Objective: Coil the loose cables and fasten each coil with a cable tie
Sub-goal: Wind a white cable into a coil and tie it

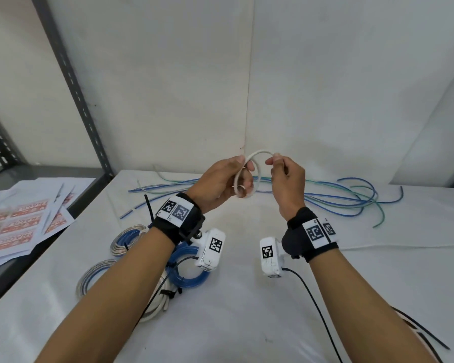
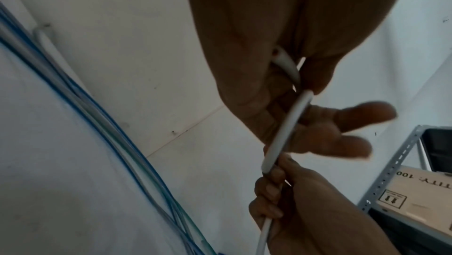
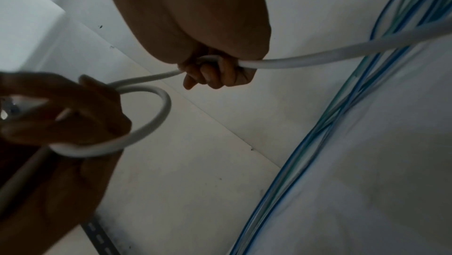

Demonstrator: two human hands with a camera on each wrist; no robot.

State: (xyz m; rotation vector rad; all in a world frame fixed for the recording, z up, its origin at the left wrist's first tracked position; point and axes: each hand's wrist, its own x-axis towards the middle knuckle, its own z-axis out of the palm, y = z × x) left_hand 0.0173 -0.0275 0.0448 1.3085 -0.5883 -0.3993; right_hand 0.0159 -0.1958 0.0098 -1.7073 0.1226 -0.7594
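A white cloth-covered table (image 1: 247, 305) fills the near ground. At its near right edge lie a few black cable ties (image 1: 419, 331). Near left, partly under the left forearm, sit finished coils: a white coil (image 1: 157, 302) bound with a black tie, a blue coil (image 1: 188, 265), and two clear-and-blue coils (image 1: 127, 239), all close together.

Above the middle of the table both hands are raised. The left hand (image 1: 218, 183) has its fingers curled round a small loop of the white cable (image 1: 257, 154), which circles its fingers. The right hand (image 1: 286, 176) pinches the same cable between thumb and forefinger at the top of the loop; in the right wrist view its fingers (image 3: 215, 73) are closed round the cable, which trails off to the right.

Farther back, a loose bundle of blue and green cables (image 1: 338, 197) sprawls across the table from left of centre to the far right, well apart from the coils.

On the left, on a lower dark surface beside the table, lie printed sheets (image 1: 24, 221) with red labels. A grey slotted metal upright (image 1: 71, 82) rises behind them. Plain white walls (image 1: 325, 74) meet in a corner beyond the table. The left wrist view shows a grey shelf rack holding a cardboard box (image 2: 420, 193).
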